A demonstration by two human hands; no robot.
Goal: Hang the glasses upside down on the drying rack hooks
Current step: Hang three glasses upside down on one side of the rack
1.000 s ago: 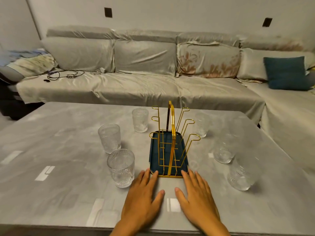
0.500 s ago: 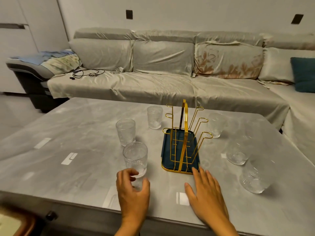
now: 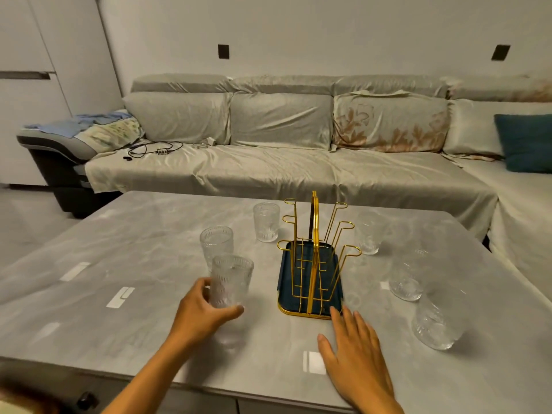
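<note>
Sofa [image 3: 298,162]: grey-covered, runs along the wall beyond the table, far side of the rack.
Table [image 3: 149,258]: grey marbled top; carries the rack and all glasses.
Drying rack [image 3: 312,264]: gold wire frame on a dark blue tray, upright, hooks bare on both sides.
Right hand [image 3: 357,363]: flat on the table, fingers spread, fingertips just short of the rack's near edge.
Left hand [image 3: 198,315]: left of the rack, wrapped around the base of the held glass, thumb on the near side.
Held glass [image 3: 230,280]: ribbed, clear, upright, raised clear of the table, left of the rack.
Left-side glasses: two upright, one [image 3: 216,245] directly behind the held glass, one [image 3: 266,222] near the rack's far left corner.
Right-side glasses: three, nearest [image 3: 437,319], middle [image 3: 407,277], farthest [image 3: 370,233]; well apart from the rack.
</note>
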